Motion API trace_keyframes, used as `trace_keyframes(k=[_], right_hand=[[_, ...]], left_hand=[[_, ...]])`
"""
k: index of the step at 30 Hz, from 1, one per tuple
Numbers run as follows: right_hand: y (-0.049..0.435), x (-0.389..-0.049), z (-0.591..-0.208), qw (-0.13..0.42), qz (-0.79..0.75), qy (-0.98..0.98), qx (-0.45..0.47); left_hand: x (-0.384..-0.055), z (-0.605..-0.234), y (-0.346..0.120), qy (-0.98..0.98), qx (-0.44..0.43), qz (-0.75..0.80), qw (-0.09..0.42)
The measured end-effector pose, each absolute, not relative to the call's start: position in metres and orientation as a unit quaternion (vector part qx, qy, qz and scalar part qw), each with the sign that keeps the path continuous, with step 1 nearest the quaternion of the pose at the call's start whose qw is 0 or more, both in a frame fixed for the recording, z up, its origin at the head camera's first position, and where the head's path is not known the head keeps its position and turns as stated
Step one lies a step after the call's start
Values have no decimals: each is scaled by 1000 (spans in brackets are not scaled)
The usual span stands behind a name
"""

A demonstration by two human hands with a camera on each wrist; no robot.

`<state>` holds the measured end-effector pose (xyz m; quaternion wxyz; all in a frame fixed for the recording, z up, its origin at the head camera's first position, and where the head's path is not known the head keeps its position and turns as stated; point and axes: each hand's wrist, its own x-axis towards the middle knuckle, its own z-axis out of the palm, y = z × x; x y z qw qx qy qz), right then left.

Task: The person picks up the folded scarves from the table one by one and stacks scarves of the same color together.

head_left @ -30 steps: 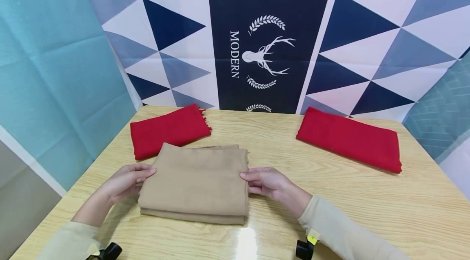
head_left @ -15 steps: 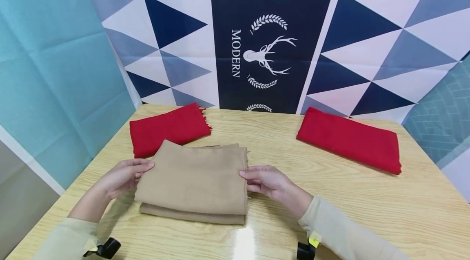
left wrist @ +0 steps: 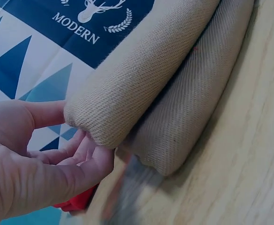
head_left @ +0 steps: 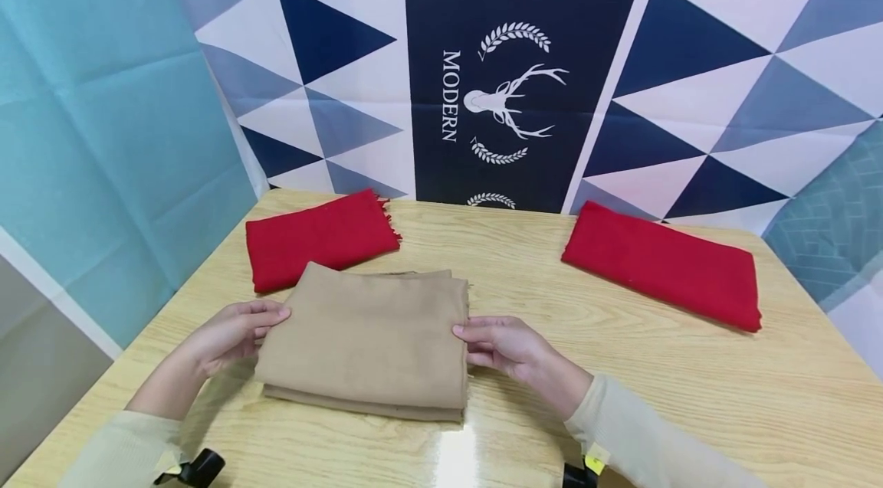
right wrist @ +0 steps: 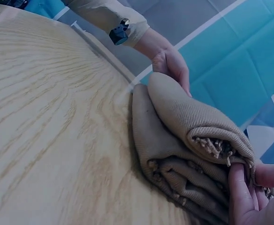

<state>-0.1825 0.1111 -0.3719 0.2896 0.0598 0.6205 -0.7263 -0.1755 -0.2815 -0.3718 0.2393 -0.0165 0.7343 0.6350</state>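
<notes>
A folded tan scarf point(head_left: 366, 342) with fringe along its right edge lies at the front left of the table. My left hand point(head_left: 234, 331) pinches the left edge of its upper layer, thumb on top and fingers beneath. In the left wrist view that upper roll of cloth point(left wrist: 127, 79) stands slightly apart from the lower fold point(left wrist: 179, 112), which rests on the wood. On the opposite side, my right hand point(head_left: 507, 346) pinches the right edge, thumb above. The right wrist view shows the fringe point(right wrist: 214, 146) tucked inside the upper fold, with fingers just under it.
A folded red fringed scarf point(head_left: 317, 239) lies behind the tan one, partly overlapped by it in the head view. Another folded red scarf point(head_left: 662, 266) is at the back right of the wooden table point(head_left: 662, 381). A patterned cloth backdrop point(head_left: 359, 90) rises behind the table.
My left hand has shifted slightly left and up, raising the left end of the tan scarf's upper layer off the lower one. The right hand keeps its grip. The head view has tilted a little.
</notes>
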Motion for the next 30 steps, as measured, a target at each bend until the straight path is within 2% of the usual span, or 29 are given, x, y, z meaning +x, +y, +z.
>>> trace_keyframes(k=[9, 20, 30], right_hand=[[115, -182, -383, 287, -727, 620, 65], [113, -179, -386, 282, -735, 612, 70], [116, -182, -381, 279, -741, 607, 64]], left_hand=[[-169, -371, -268, 793, -55, 570, 206], [-165, -377, -266, 798, -76, 559, 211], [-168, -368, -267, 799, -65, 557, 218]])
